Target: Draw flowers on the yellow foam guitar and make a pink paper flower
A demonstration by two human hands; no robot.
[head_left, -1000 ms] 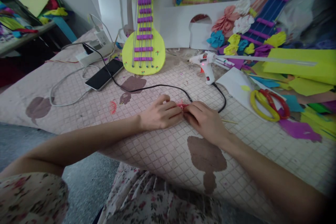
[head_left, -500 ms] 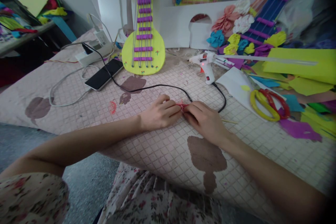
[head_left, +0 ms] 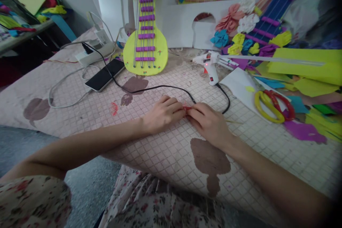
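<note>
- At the center of the frame, a small red piece [head_left: 187, 108] is showing between the two hands, just above the patterned tablecloth [head_left: 165, 156]; its full shape is hidden by the fingers.
- The left hand [head_left: 163, 115] is curling its fingers nearly closed, and the fingertips are pinching the red piece's left end; the thumb is mostly hidden beneath.
- The right hand [head_left: 211, 123] is closing its thumb and forefinger on the right end of the same piece, with the other fingers folding under the palm.
- Just right of the right hand, a thin stick [head_left: 234, 122] is lying on the cloth.
- Left of center, a cluster of red scraps [head_left: 114, 108] is lying well apart from the hands.
- Right of center and above the hands, a white glue gun [head_left: 212, 69] is resting with a small red light glowing, its nozzle pointing left.
- A black cord [head_left: 165, 86] is running across the cloth behind the hands.
- At the right of the frame, scissors with yellow and red handles [head_left: 269, 107] are lying partly on white paper [head_left: 236, 82], near a purple scrap [head_left: 304, 131].
- At the upper left, a dark-screened phone [head_left: 104, 75] is lying near a white power strip [head_left: 93, 53].
- At the upper center, a yellow guitar shape [head_left: 145, 39] with purple bars is leaning upright.
- At the upper right, paper flowers [head_left: 231, 21] are clustering beside a blue strip [head_left: 280, 5] with purple bars.
</note>
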